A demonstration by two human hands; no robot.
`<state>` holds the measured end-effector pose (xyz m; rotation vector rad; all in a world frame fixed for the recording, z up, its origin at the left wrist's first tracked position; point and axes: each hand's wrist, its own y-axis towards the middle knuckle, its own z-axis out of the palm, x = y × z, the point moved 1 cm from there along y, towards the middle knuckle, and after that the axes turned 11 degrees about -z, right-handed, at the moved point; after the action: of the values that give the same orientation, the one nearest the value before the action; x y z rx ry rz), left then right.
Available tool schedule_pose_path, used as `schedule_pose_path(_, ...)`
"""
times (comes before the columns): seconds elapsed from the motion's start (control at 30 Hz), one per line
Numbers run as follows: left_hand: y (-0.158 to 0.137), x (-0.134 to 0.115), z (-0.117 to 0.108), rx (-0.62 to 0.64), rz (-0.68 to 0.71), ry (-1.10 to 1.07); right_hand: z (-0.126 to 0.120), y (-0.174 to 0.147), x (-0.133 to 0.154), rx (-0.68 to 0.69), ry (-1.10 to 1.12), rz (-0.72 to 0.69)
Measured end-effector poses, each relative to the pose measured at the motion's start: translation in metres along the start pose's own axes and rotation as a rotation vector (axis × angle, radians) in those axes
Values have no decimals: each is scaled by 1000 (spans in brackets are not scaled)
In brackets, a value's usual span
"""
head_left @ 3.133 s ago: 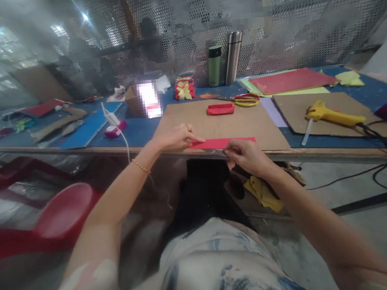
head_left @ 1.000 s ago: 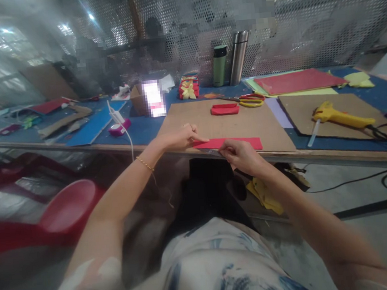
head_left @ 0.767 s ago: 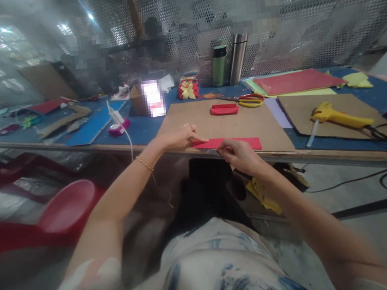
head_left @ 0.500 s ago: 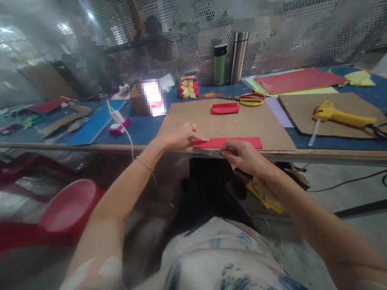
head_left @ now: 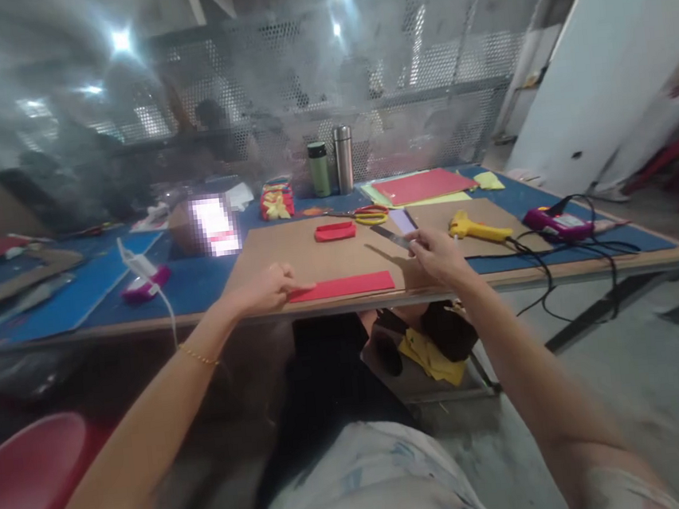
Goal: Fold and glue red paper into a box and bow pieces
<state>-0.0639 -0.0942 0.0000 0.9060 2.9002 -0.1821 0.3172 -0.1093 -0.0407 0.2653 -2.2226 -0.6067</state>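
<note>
A long red strip [head_left: 348, 286], perhaps felt or foam, lies along the front edge of a brown cardboard sheet [head_left: 278, 244]. My left hand [head_left: 264, 287] rests at the strip's left end, its index finger stretched onto it and the other fingers curled. To the right, my right hand [head_left: 436, 255] is raised above the cardboard, closed on a thin flat metal strip [head_left: 393, 236] that looks like a ruler and points to the back left. A folded red piece [head_left: 336, 232] sits behind the long strip. Yellow-and-red-handled scissors [head_left: 372, 216] lie just beyond it.
A yellow glue gun [head_left: 478, 228] lies on cardboard at the right, near a purple power block [head_left: 558, 223] and black cables. Two flasks, one green [head_left: 319, 170] and one steel [head_left: 344, 160], stand at the back. A lit phone [head_left: 215, 225] stands left; a red stool [head_left: 36, 476] is lower left.
My right hand has lifted from the front edge up and away from the red strip, taking the metal strip with it. My left hand stays at the strip's left end. The view has turned right.
</note>
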Motion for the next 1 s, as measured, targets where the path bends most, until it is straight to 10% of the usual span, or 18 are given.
schedule_pose_path(0.5, 0, 4, 1, 6, 11, -3, 0, 27, 16, 281, -719, -29)
schedule_pose_path(1.0, 0, 3, 6, -37, 6, 12, 21, 41, 28, 423, -815, -72)
